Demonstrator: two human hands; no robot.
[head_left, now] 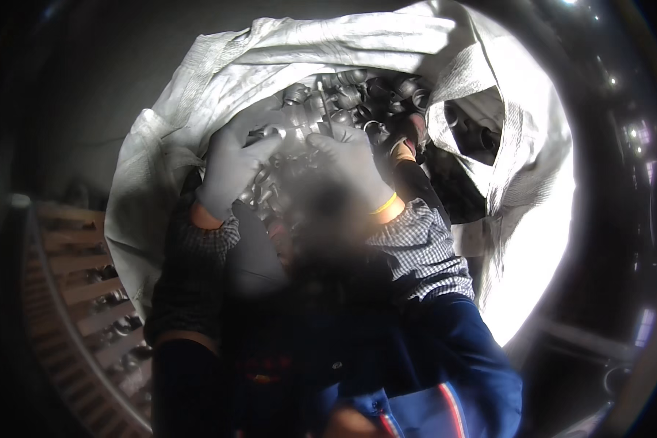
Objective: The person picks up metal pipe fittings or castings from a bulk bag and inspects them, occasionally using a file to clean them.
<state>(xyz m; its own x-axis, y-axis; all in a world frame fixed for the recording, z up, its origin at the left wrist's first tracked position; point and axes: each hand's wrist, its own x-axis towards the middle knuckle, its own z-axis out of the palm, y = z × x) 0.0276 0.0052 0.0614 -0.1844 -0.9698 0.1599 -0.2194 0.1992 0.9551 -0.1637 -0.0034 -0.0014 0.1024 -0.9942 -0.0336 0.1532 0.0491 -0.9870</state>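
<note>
Both my hands wear grey gloves and meet in front of me over a heap of dark metal pipe fittings (350, 95). My left hand (233, 157) is closed around one side of a light grey metal fitting (297, 120), its thumb toward the middle. My right hand (352, 162), with a yellow band at the wrist, pinches a thin upright rod-like tool (323, 106) against the fitting's right side. Glare and a blurred patch below the hands hide the exact shape of the fitting and the tool's tip.
A large white woven bulk bag (153, 157) surrounds the heap, with a strap loop (436, 117) on the right. A dark reddish shoe (414, 131) rests among the fittings near my right hand. Wooden slats (87, 292) with more metal parts between them lie at the left.
</note>
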